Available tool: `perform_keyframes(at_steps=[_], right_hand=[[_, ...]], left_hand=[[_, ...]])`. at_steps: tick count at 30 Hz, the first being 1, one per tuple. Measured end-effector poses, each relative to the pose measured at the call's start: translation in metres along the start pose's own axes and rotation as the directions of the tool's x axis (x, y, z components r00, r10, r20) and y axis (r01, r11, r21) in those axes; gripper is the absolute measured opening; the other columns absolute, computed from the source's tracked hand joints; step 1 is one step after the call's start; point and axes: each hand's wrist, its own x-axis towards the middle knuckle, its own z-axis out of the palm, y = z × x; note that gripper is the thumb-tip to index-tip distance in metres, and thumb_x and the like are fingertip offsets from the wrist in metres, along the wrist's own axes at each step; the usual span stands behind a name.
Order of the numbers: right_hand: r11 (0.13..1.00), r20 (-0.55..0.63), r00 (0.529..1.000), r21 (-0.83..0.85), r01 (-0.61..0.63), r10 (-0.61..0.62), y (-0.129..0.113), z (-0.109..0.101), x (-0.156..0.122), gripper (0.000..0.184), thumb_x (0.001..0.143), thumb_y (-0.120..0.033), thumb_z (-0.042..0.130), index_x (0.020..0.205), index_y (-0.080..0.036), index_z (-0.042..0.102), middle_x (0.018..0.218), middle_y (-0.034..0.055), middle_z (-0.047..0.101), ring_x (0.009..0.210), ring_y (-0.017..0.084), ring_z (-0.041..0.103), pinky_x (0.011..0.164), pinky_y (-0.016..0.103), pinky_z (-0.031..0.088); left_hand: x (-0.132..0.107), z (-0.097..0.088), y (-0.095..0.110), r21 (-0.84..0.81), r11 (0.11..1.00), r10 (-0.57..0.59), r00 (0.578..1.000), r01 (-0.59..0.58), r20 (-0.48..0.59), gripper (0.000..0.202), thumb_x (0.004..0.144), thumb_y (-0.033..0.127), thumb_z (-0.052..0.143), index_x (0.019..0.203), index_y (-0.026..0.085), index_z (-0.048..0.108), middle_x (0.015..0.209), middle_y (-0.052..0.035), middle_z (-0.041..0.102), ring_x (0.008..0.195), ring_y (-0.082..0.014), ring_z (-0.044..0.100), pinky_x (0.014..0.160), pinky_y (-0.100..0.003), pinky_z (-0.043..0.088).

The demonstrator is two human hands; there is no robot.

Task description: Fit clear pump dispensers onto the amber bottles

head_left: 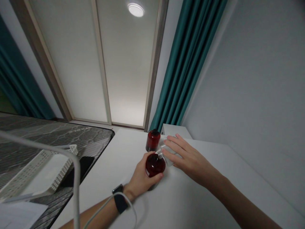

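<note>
Nearest, a white cable (76, 178) loops past the watch (119, 200) on one wrist. Beyond it, the left hand (140, 178) wraps a round red bottle (154, 164) on the white table (190, 203); its silver neck looks uncapped. The right hand (188, 159) rests with fingers spread and unclenched on a clear container (168, 158) touching it. Counted: two red bottles, the second a black-capped bottle (152, 140) just behind; one clear container, one white box (176, 129), one white basket (47, 165).

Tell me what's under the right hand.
A clear container lies under the right hand, on the white table. Its fingers cover most of it, so its shape and contents are hidden.
</note>
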Motion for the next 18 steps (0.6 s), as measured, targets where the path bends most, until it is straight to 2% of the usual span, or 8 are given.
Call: perform_keyframes(at_steps=[5, 12, 18], right_hand=[[0.999, 0.017, 0.999, -0.037, 0.031, -0.03, 0.0002, -0.0008, 0.0007, 0.029, 0.095, -0.005, 0.05, 0.122, -0.01, 0.06, 0.129, 0.0198, 0.066, 0.136, 0.033, 0.05, 0.111, 0.06, 0.044], [0.996, 0.018, 0.998, -0.074, 0.054, -0.053, 0.0014, -0.0015, 0.0015, 0.028, 0.098, -0.007, 0.047, 0.121, -0.012, 0.06, 0.128, 0.0182, 0.066, 0.137, 0.031, 0.049, 0.112, 0.058, 0.044], [0.994, 0.0, 0.996, -0.073, 0.086, -0.086, 0.0028, -0.0016, 0.0036, 0.026, 0.096, -0.007, 0.05, 0.12, -0.01, 0.061, 0.126, 0.0195, 0.067, 0.136, 0.032, 0.049, 0.111, 0.058, 0.045]], left_hand=[[-0.0001, -0.0006, -0.0015, -0.017, 1.0, -0.002, 1.0, 0.002, 0.028, 0.064, 0.071, 0.025, 0.075, 0.128, 0.02, 0.046, 0.122, -0.0097, 0.063, 0.111, -0.0266, 0.062, 0.103, -0.044, 0.047], [0.0002, -0.0017, -0.0009, -0.045, 0.999, -0.015, 0.999, 0.017, 0.051, 0.064, 0.071, 0.024, 0.074, 0.128, 0.02, 0.046, 0.122, -0.0091, 0.063, 0.112, -0.0267, 0.061, 0.102, -0.043, 0.046], [-0.0003, -0.0015, -0.0046, -0.061, 0.998, -0.008, 0.998, 0.011, 0.059, 0.064, 0.072, 0.024, 0.074, 0.128, 0.02, 0.045, 0.123, -0.0089, 0.062, 0.112, -0.0267, 0.06, 0.102, -0.043, 0.045]])
